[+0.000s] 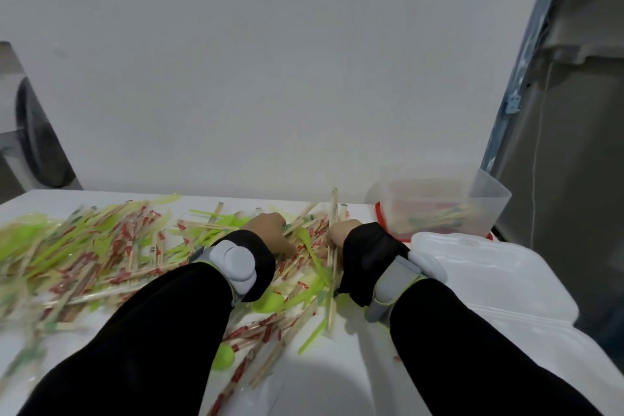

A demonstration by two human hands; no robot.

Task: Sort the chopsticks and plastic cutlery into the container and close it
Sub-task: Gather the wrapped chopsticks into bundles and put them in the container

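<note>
A big heap of wrapped chopsticks (101, 257) and green plastic cutlery (27, 240) covers the white table (320, 388). My left hand (270, 230) reaches into the pile and its fingers curl round some chopsticks. My right hand (339, 233) grips a bundle of chopsticks (333, 213) that stands nearly upright through the fist. A clear plastic container (439, 203) stands at the back right, with chopsticks and green cutlery lying inside. Its white lid (489, 267) lies flat in front of it, beside my right wrist.
A red rim (383, 219) shows under the container. A grey wall rises right behind the table. A dark appliance (37, 145) stands at the left, a grey cabinet with a hinge (513, 105) at the right. Green spoons (223, 356) lie near the table's front.
</note>
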